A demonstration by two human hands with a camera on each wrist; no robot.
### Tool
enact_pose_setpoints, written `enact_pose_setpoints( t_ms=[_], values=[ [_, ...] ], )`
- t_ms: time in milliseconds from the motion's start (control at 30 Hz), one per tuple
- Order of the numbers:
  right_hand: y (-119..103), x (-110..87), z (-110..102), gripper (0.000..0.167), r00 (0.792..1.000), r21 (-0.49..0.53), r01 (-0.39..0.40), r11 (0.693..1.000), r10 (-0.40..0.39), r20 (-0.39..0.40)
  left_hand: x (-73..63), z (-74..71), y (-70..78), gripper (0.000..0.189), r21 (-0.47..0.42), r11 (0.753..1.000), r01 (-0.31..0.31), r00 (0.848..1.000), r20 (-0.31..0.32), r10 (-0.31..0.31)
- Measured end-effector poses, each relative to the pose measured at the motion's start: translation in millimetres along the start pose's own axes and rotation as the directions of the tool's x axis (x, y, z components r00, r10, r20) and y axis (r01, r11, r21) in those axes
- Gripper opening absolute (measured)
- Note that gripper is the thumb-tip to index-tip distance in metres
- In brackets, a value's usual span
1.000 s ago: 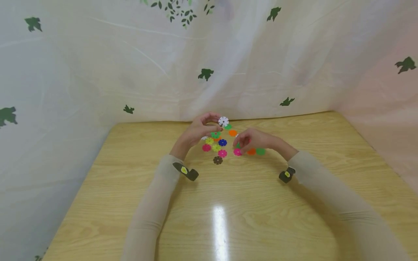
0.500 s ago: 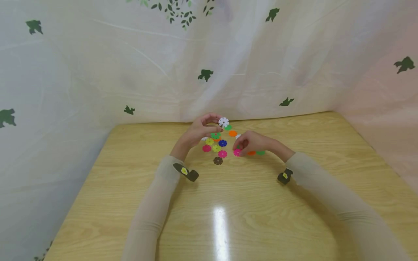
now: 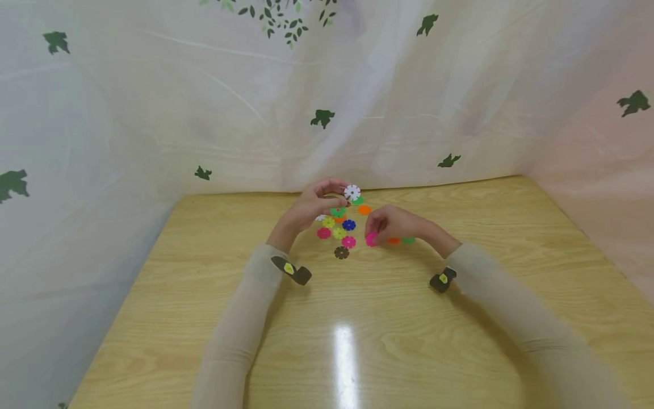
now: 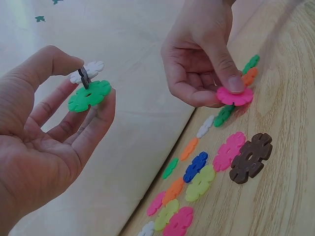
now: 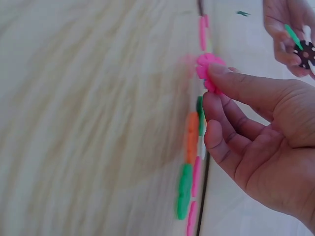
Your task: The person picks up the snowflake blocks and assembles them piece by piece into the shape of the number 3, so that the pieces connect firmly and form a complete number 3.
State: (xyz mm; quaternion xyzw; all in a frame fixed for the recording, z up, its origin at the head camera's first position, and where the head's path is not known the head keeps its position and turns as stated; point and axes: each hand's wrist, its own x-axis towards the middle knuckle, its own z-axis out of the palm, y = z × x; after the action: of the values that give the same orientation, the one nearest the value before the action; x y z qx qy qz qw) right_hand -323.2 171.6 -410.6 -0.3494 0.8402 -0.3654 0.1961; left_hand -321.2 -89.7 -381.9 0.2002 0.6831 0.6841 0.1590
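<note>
My left hand (image 3: 310,203) holds a small cluster of joined snowflake discs above the table. A white disc (image 3: 352,192) and a green disc (image 4: 90,96) are slotted into a dark brown disc (image 5: 306,55), whose edge sits under the thumb. To the right, my right hand (image 3: 394,222) pinches a pink snowflake disc (image 4: 235,97) between thumb and fingers, low over the table. The pink disc (image 5: 208,69) is tilted in the right wrist view. The two hands are apart.
Loose discs lie on the wooden table (image 3: 286,352) between and beside the hands, including a brown disc (image 3: 341,253), a blue disc (image 3: 349,225) and an orange disc (image 3: 364,210). A patterned curtain (image 3: 245,113) hangs behind the table's far edge.
My right hand has closed its fingers on the pink disc, which now looks tilted up from the table. The left hand stays nearly still with its cluster.
</note>
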Motion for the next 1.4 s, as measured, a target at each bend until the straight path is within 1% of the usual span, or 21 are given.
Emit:
enact_pose_setpoints(
  t_ms=[167,267,333,433,500,633,800,967,1167,1333,1400],
  values=[
    [-2.7,3.2,-7.3,0.012,0.998,0.007,-0.019,1.000,0.019,-0.060,0.9,-0.9,-0.4,0.037,0.025,1.000,-0.002,1.000,-0.014,0.002],
    [-8.4,4.5,-14.7,0.012,0.995,0.053,-0.035,0.998,0.040,-0.096,1.5,-1.2,-0.4,0.037,0.033,0.999,-0.005,1.000,-0.021,0.006],
    [-13.6,4.7,-19.8,0.015,0.991,0.088,-0.037,0.995,0.048,-0.124,1.8,-1.2,-0.2,0.037,0.033,0.999,-0.006,1.000,-0.025,0.007],
    [-20.8,4.7,-27.0,0.018,0.981,0.132,-0.028,0.991,0.052,-0.188,2.3,-1.3,-0.1,0.037,0.032,0.999,-0.005,0.999,-0.031,0.006],
    [-24.9,4.2,-30.6,0.019,0.971,0.160,-0.020,0.987,0.057,-0.234,2.5,-1.5,-0.1,0.037,0.031,1.000,-0.002,0.999,-0.038,0.003],
    [-31.2,2.5,-33.9,0.019,0.943,0.225,0.000,0.974,0.075,-0.324,3.1,-2.4,-0.5,0.037,0.027,1.000,0.012,0.998,-0.054,-0.011],
    [-33.5,3.0,-32.1,0.021,0.910,0.304,0.046,0.951,0.086,-0.406,3.1,-2.8,-1.0,0.037,0.011,1.000,0.025,0.997,-0.073,-0.024],
    [-35.0,5.3,-28.9,0.021,0.887,0.334,0.095,0.938,0.072,-0.456,2.9,-3.5,-1.1,0.036,0.009,1.000,0.021,0.996,-0.088,-0.020],
    [-37.2,8.1,-25.5,0.018,0.858,0.359,0.149,0.921,0.060,-0.510,2.5,-4.4,0.0,0.035,0.017,1.000,0.022,0.994,-0.104,-0.020],
    [-37.2,10.9,-22.9,0.016,0.831,0.368,0.159,0.916,0.077,-0.551,2.8,-5.0,-0.5,0.036,0.015,1.000,0.018,0.994,-0.106,-0.016],
    [-37.3,11.7,-21.2,0.016,0.824,0.363,0.162,0.918,0.077,-0.562,2.5,-4.8,-0.4,0.036,0.013,1.000,0.017,0.994,-0.107,-0.015]
  ],
)
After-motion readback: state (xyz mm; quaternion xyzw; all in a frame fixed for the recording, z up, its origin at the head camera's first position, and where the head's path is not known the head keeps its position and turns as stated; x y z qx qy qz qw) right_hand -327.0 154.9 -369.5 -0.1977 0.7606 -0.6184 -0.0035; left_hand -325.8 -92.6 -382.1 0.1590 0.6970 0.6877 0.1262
